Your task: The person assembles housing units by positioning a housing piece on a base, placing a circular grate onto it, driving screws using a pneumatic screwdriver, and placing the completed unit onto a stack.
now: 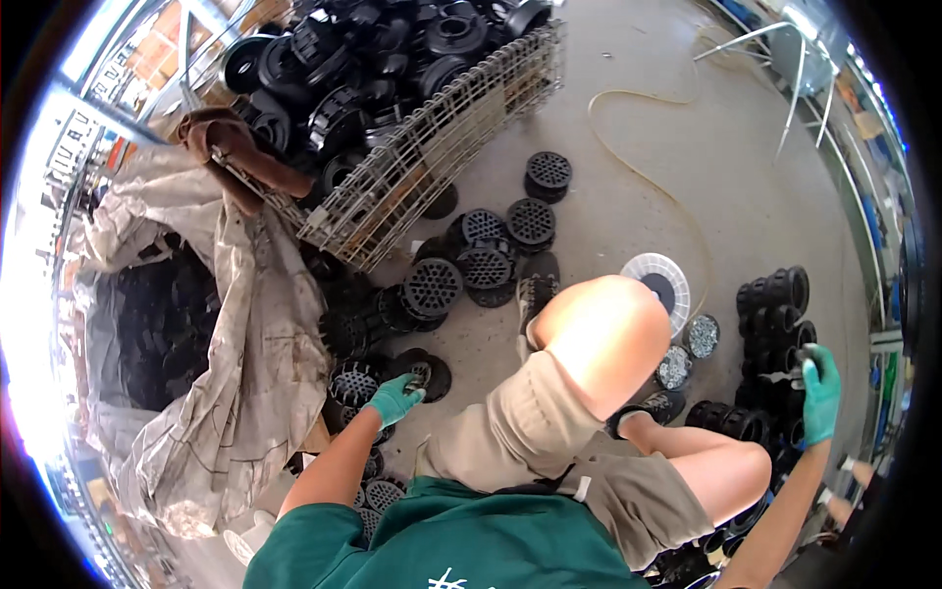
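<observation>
My left hand (395, 401), in a green glove, grips the edge of a black round flanged part (432, 377) on the floor, left of my legs. Out at the far right, my right hand (821, 395), gloved too, is raised beside stacked black ring-shaped parts (775, 294). Its fingers are closed around a small greyish piece (782, 377) whose kind I cannot make out. Black round grates (433, 287) with holes stand in short stacks ahead of my left hand. Near my right foot are two round containers of small metal pieces (703, 336) and a white-rimmed disc (677, 280).
A wire mesh crate (432, 147) heaped with black parts stands at the far left, with brown cloth (221, 147) over its corner. A big fabric sack (235, 373) holds dark pieces. A pale hose (638, 167) curves over the floor; a metal-legged stand (800, 79) is at far right.
</observation>
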Demonstrator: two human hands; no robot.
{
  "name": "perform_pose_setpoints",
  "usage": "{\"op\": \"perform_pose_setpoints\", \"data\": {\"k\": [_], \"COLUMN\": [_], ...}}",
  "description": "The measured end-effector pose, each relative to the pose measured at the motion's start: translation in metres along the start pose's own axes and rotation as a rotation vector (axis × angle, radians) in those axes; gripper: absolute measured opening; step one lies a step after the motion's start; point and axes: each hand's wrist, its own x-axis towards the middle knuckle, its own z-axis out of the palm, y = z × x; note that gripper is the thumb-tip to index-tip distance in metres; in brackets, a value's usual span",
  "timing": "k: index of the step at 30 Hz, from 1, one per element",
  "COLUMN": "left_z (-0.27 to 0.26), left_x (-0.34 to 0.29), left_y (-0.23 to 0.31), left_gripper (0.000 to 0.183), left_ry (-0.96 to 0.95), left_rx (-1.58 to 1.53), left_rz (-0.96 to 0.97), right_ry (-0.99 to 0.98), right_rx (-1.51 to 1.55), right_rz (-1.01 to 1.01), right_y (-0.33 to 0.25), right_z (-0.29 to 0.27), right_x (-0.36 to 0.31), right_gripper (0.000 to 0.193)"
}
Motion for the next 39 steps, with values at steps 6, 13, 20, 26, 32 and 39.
{"op": "perform_pose_setpoints", "data": {"k": [6, 13, 20, 26, 32, 39], "left_z": [0.003, -0.08, -0.18, -0.24, -0.272, -0.288], "left_x": [0.002, 0.034, 0.08, 0.155, 0.24, 0.292], "left_y": [0.0, 0.126, 0.273, 0.331, 0.397, 0.502], "left_gripper": [0.054, 0.05, 0.037, 0.035, 0.044, 0.051], "left_ry": [-0.089, 0.229, 0.597, 0.693, 0.701, 0.802], "left_rx": [0.075, -0.067, 0.003, -0.003, -0.095, 0.536], "left_rz": [-0.085, 0.295, 0.783, 0.759, 0.658, 0.717], "right_ry": [-0.363, -0.604, -0.47, -0.487, -0.471, -0.436], "right_rx": [-0.144, -0.247, -0.085, -0.113, -0.169, -0.177], "right_rz": [0.112, 0.203, 0.177, 0.219, 0.291, 0.291], "right_y": [0.023, 0.022, 0.03, 0.06, 0.085, 0.08], "right_z": [0.064, 0.104, 0.117, 0.117, 0.107, 0.11], "right_x": [0.068, 0.083, 0.096, 0.1, 0.101, 0.1], "right_gripper": [0.018, 0.023, 0.024, 0.023, 0.024, 0.024]}}
